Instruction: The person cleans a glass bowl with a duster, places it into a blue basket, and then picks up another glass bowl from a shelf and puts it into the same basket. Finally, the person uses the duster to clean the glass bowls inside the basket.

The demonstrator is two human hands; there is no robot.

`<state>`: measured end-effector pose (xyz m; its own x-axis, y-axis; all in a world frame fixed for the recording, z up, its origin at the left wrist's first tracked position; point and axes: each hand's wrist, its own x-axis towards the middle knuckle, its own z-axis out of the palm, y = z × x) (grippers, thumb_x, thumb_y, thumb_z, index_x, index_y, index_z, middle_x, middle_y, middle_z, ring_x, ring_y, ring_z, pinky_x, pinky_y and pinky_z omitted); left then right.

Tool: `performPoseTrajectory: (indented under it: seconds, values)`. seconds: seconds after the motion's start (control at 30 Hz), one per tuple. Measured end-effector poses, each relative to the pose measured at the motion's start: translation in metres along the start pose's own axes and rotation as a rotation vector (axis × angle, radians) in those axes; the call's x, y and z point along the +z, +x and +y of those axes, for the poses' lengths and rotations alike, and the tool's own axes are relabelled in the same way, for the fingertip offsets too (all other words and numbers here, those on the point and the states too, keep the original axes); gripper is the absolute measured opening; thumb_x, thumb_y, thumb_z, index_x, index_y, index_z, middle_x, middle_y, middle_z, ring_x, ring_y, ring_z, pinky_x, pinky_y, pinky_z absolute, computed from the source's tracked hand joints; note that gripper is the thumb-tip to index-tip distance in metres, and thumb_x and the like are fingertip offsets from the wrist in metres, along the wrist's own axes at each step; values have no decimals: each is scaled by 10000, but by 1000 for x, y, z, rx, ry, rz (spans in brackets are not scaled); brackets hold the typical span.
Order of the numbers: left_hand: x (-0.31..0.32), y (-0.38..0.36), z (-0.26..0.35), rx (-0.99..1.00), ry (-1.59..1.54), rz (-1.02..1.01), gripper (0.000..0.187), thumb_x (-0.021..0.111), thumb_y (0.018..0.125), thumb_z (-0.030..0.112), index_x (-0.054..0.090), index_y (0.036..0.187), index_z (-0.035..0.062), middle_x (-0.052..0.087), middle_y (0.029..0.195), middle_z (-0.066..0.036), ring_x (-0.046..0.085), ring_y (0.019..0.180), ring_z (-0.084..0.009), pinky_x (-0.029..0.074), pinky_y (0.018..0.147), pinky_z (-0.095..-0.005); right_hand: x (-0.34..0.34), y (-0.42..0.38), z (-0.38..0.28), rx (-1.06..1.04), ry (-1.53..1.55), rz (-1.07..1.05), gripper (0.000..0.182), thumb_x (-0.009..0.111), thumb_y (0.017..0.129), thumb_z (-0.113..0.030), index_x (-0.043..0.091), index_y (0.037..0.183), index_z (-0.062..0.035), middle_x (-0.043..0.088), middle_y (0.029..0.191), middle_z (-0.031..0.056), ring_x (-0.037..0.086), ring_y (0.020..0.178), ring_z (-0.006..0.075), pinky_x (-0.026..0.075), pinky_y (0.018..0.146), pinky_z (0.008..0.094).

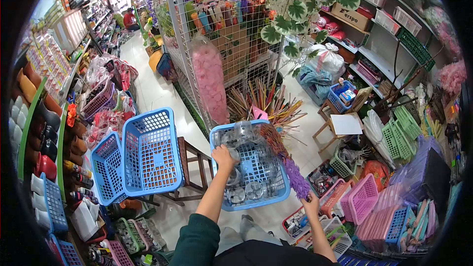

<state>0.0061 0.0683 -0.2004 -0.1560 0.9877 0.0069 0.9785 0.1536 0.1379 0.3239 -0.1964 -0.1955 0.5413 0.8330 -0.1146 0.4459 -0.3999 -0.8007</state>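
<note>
A blue plastic basket (pixel 283 198) in front of me holds several clear jars, one standing by its far rim. Over its left side, my left hand (pixel 224 158) is closed on a clear jar (pixel 233 155), partly hidden by the fingers. My right hand (pixel 310 204) grips the near end of a long fluffy duster (pixel 294 173), purple at this end and brown at the far one. The duster lies along the basket's right side, its brown part over the far right corner.
Two blue baskets (pixel 153 187) rest on a wooden stool (pixel 189 167) at left. Beyond the jar basket stand a wire-mesh rack (pixel 236 64) and a bundle of sticks (pixel 268 101). Pink baskets (pixel 362 197) are at right. Far off, a person in red (pixel 129 19) sits low.
</note>
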Motion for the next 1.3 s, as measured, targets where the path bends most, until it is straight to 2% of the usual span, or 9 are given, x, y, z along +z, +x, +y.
performPoseTrajectory:
  seconds: [0.23, 0.33, 0.43, 0.5, 0.6, 0.73, 0.97, 1.1, 1.3]
  values:
    - [-49, -2, -43, 103, -756, 85, 721, 860, 537, 402, 514, 1071, 64, 569, 1063, -137, 593, 934, -329, 490, 795, -464, -49, 2, -75, -174, -181, 13, 347, 736, 726, -215, 623, 988, -17, 687, 869, 111, 655, 772, 190, 481, 703, 305]
    - [-80, -19, -45, 5, -2072, -407, 644, 708, 744, 280, 413, 1277, 72, 523, 1196, -84, 562, 1071, -285, 463, 933, -465, -64, 7, -98, -234, -134, 38, 352, 714, 711, -238, 635, 978, -22, 669, 814, 144, 649, 736, 253, 477, 678, 332]
    - [-129, -54, -32, 158, -2313, -526, 687, 638, 782, 337, 362, 1364, 97, 495, 1290, -108, 525, 1149, -287, 440, 966, -455, -83, 7, -131, -369, -102, 94, 340, 689, 707, -239, 643, 965, -22, 655, 783, 166, 643, 723, 312, 474, 672, 348]
    - [-136, -59, -25, 200, -2297, -451, 690, 527, 820, 454, 352, 1393, 111, 475, 1338, -125, 497, 1198, -279, 415, 984, -456, -102, 9, -143, -429, -130, -32, 337, 679, 693, -224, 654, 949, -7, 661, 805, 170, 643, 751, 334, 483, 700, 354]
    - [-165, -65, -17, 259, -2348, -326, 730, 294, 839, 599, 422, 1352, 97, 514, 1287, -126, 472, 1212, -309, 387, 997, -502, -129, 17, -145, -743, -290, 119, 287, 652, 617, -163, 663, 855, -3, 667, 864, 150, 615, 774, 319, 456, 688, 374]
    - [-176, -73, -3, 151, -2237, -354, 714, 276, 863, 566, 415, 1365, 76, 531, 1269, -110, 506, 1158, -284, 414, 968, -466, -142, 5, -184, -840, -370, 220, 256, 651, 588, -149, 635, 799, -6, 634, 796, 132, 576, 732, 303, 406, 676, 384]
    - [-223, -83, 2, 323, -2244, -252, 735, 264, 872, 555, 390, 1376, 35, 563, 1212, -119, 545, 1109, -275, 435, 958, -416, -175, -9, -204, -934, -494, 390, 221, 641, 578, -144, 594, 761, -28, 538, 735, 101, 503, 717, 287, 356, 687, 392]
    - [-217, -82, 0, 337, -2374, -397, 697, 281, 878, 519, 440, 1341, 24, 527, 1292, -104, 501, 1185, -259, 398, 1003, -414, -171, -24, -212, -1013, -490, 395, 239, 651, 579, -174, 589, 758, -29, 522, 728, 98, 498, 707, 279, 357, 683, 385]
    - [-238, -84, 1, 318, -2139, -139, 677, 280, 880, 484, 435, 1346, 18, 546, 1271, -121, 553, 1114, -239, 425, 967, -371, -175, -27, -216, -960, -559, 575, 246, 661, 561, -202, 576, 731, -45, 482, 692, 90, 481, 687, 274, 347, 664, 380]
